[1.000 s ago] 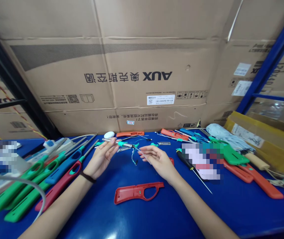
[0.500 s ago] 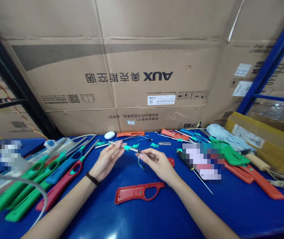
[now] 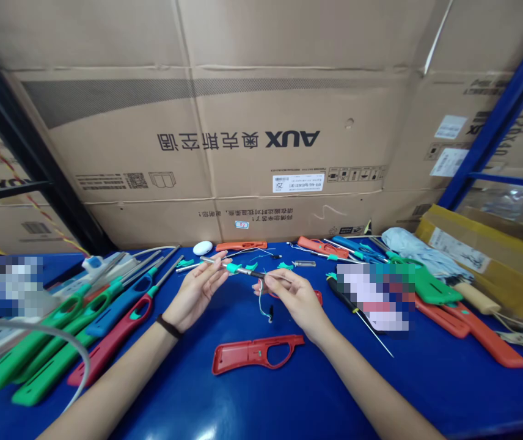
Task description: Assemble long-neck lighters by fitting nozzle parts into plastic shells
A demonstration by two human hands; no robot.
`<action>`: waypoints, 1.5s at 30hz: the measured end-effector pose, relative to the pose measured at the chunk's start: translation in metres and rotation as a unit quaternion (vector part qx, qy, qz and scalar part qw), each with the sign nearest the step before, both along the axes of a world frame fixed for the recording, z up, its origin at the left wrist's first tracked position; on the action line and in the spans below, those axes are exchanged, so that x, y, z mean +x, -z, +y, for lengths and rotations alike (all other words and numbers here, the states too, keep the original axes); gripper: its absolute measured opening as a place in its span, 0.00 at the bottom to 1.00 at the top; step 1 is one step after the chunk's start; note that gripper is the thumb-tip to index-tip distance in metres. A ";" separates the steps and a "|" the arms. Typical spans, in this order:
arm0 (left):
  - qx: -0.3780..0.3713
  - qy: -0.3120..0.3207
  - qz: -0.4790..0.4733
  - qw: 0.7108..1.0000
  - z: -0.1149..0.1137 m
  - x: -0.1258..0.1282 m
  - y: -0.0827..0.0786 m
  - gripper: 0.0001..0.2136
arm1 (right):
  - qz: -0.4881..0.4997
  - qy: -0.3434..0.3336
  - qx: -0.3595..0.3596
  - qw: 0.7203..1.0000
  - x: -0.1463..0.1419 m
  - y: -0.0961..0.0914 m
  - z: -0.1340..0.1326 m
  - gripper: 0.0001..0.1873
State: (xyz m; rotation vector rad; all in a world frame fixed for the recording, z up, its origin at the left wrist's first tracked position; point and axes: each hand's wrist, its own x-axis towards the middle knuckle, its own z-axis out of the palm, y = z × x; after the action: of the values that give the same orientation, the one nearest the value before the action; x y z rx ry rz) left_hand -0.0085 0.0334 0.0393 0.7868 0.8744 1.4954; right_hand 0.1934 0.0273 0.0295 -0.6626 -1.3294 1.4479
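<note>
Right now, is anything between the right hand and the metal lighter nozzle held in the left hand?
Nothing visible: the right hand is at the dark end of the metal lighter nozzle that the left hand holds. A thin wire hangs below, not between them.

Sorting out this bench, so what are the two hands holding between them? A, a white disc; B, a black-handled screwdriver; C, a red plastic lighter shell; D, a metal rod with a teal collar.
D: the left hand holds the metal rod, its teal collar showing, and the right hand pinches its far end.
</note>
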 end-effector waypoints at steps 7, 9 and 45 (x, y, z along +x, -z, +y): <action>0.004 0.004 -0.003 1.000 0.003 -0.001 0.002 0.13 | 0.024 -0.039 -0.025 0.999 0.000 -0.003 -0.003 0.15; 0.004 0.003 -0.006 1.000 0.003 -0.001 0.002 0.13 | 0.025 -0.036 -0.025 0.999 -0.001 -0.002 -0.003 0.15; -0.047 -0.061 -0.072 0.994 0.003 0.000 -0.004 0.12 | 0.001 -0.116 -0.036 0.993 -0.001 0.004 -0.002 0.27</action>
State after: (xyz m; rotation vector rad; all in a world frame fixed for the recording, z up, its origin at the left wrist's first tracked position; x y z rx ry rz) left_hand -0.0081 0.0363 0.0432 0.5572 0.8906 1.5858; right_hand 0.1925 0.0248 0.0253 -0.5661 -1.3934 1.6886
